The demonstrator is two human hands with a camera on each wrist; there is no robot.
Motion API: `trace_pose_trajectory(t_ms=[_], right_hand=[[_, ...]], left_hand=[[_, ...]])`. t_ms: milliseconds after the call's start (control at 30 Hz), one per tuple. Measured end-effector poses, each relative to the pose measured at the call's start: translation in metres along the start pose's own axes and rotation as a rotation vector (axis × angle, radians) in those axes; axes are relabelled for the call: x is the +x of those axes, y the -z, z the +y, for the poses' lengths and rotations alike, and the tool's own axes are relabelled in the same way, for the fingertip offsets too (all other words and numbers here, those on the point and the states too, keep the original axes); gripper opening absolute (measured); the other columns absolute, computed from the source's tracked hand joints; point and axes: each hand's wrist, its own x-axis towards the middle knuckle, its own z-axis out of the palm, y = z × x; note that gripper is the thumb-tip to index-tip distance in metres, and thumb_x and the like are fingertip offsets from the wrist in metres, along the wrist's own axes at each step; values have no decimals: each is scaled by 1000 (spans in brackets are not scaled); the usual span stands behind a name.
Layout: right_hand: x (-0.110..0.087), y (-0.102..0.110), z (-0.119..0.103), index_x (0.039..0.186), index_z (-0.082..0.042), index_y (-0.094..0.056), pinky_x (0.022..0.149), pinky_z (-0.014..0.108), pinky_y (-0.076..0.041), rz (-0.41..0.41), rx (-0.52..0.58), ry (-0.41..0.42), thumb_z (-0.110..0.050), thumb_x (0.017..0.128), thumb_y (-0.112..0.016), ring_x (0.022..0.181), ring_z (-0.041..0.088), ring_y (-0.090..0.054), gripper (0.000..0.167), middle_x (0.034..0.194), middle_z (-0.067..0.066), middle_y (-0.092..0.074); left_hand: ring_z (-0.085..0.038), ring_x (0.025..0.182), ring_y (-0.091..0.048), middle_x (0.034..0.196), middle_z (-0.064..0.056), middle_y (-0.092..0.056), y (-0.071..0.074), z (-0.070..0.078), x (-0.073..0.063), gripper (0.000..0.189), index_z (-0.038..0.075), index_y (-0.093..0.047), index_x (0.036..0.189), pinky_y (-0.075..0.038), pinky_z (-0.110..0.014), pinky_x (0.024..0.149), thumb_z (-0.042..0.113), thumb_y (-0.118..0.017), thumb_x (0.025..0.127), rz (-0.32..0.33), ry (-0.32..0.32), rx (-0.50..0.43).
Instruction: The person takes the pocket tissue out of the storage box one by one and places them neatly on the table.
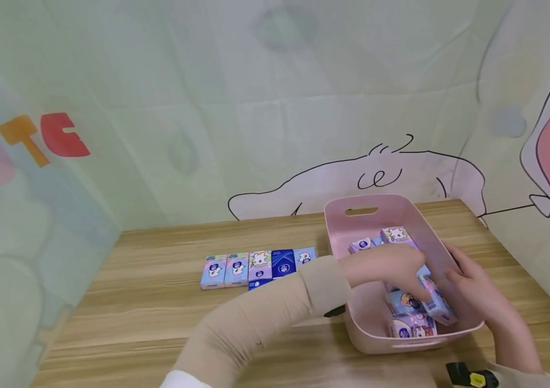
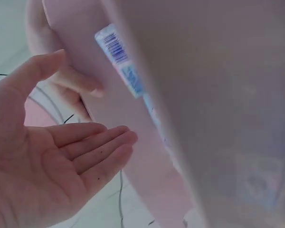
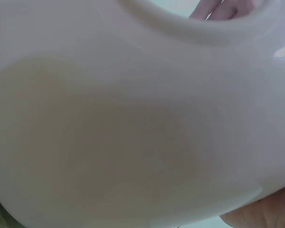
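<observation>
**Pinch one pack cleanly while you brace the basket**

Your left grip (image 1: 403, 269) is down inside the pink basket (image 1: 362, 227), over the loose packs (image 1: 396, 234). In the left wrist view its fingers are extended and relaxed, thumb well apart, with nothing held. Your right grip (image 1: 476, 288) clasps the basket's right wall near the rim, thumb on the inner side.

The packs lie jumbled at several angles in the basket; others stand side by side in a row (image 1: 260, 267) on the surface (image 1: 158, 318), left of the basket, partly hidden by your left sleeve (image 1: 275, 307).

The step in hand looks like picking a pack from the jumble. The tilted pack (image 1: 440, 310) just beside your left fingertips seems the easiest choice. Close thumb and fingers on its narrow sides and press lightly, since the packs are probably soft. Lift straight up to avoid dragging its neighbours, and keep the right wall braced. Your left forearm crosses near the row, so raise that sleeve to clear it.
</observation>
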Motion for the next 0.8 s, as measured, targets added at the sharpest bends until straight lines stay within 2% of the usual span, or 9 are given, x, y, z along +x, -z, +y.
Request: trace_pose_trajectory(t_ms=[100, 167, 267, 300, 400, 500, 600, 667, 800], right_hand=[[0, 0, 0, 150, 4, -20, 74, 4, -37, -7, 11, 7, -5, 100, -35, 98, -21, -36, 53, 140, 37, -38], [0, 0, 0, 150, 4, -18, 74, 5, -38, -22, 25, 2, -5, 101, -34, 97, -23, -34, 53, 140, 38, -37], [0, 1, 0, 150, 4, -18, 73, 6, -40, -23, 14, -5, -5, 101, -34, 98, -19, -38, 53, 139, 38, -37], [0, 2, 0, 150, 3, -17, 73, 7, -40, -24, 10, -9, -6, 101, -34, 101, -12, -43, 53, 139, 38, -36], [0, 4, 1, 151, 2, -17, 72, 6, -38, -20, -14, -16, -8, 102, -34, 105, -7, -43, 53, 141, 37, -35], [-1, 3, 1, 151, 3, -19, 73, 5, -36, -5, -15, 7, -8, 102, -35, 104, -13, -40, 53, 141, 37, -36], [0, 1, 2, 149, 4, -22, 73, 3, -35, 14, -10, 37, -6, 101, -36, 97, -23, -33, 52, 139, 37, -38], [0, 0, 2, 149, 4, -22, 73, 4, -35, 11, -8, 30, -6, 100, -36, 97, -22, -34, 52, 139, 37, -39], [0, 1, 2, 150, 1, -21, 74, 5, -36, 1, -10, 6, -7, 100, -36, 108, -5, -45, 53, 140, 36, -38]], left_hand=[[-1, 82, -56, 92, 14, -62, -3, 6, 10, 37, 23, -63, 103, -46, -14, 74, 52, -69, 80, -40, 30, -7], [0, 88, -55, 100, 15, -62, -6, 10, 14, 42, 24, -62, 110, -45, -13, 80, 53, -68, 80, -69, 52, -5], [1, 94, -55, 111, 17, -62, -11, 16, 17, 48, 26, -60, 119, -45, -13, 86, 54, -67, 81, -87, 76, 5], [1, 92, -55, 110, 17, -62, -12, 17, 18, 47, 27, -60, 118, -45, -13, 85, 54, -67, 81, -86, 80, 5], [1, 87, -56, 104, 18, -63, -17, 19, 18, 44, 27, -61, 115, -47, -13, 80, 55, -68, 81, -72, 89, -13], [-1, 78, -56, 90, 16, -61, -23, 19, 20, 37, 27, -61, 101, -47, -15, 71, 56, -68, 80, -49, 88, -16], [-1, 74, -56, 84, 16, -59, -28, 19, 20, 35, 27, -59, 92, -47, -16, 68, 58, -68, 79, -24, 83, 5], [-2, 73, -56, 84, 16, -60, -30, 19, 20, 35, 27, -59, 89, -47, -17, 67, 58, -69, 78, -10, 80, 8], [-1, 72, -56, 85, 16, -62, -32, 21, 18, 36, 27, -62, 87, -48, -17, 65, 60, -70, 75, 21, 55, -3]])
